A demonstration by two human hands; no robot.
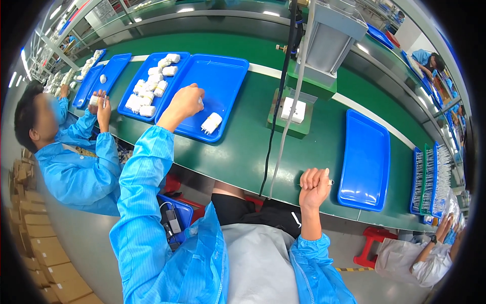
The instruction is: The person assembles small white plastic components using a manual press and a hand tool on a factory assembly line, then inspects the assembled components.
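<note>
Closest in, the right hand [314, 186] sits at the near edge of the green bench [243, 147], fingers curled tight into a fist around something small. Only a bit of it pokes out on the right side, so I can't tell what it is. Just right of that hand lies an empty blue tray [365, 162].

Further out, the left hand [186, 100] is stretched over another blue tray [215, 83], fingers bunched together on a small white piece that barely shows. A white plug-type adapter [211, 123] lies on that same tray, just beside and below the hand, not touching it.

Next tray over to the left [132, 91] carries a loose pile of white adapters [152, 88]. In the middle of the bench there's a green fixture block [291, 126] with a white part [293, 110] seated in it, under a grey press unit [329, 40].

On the left, a co-worker in a blue coat holds a white part in both hands [99, 104].
</note>
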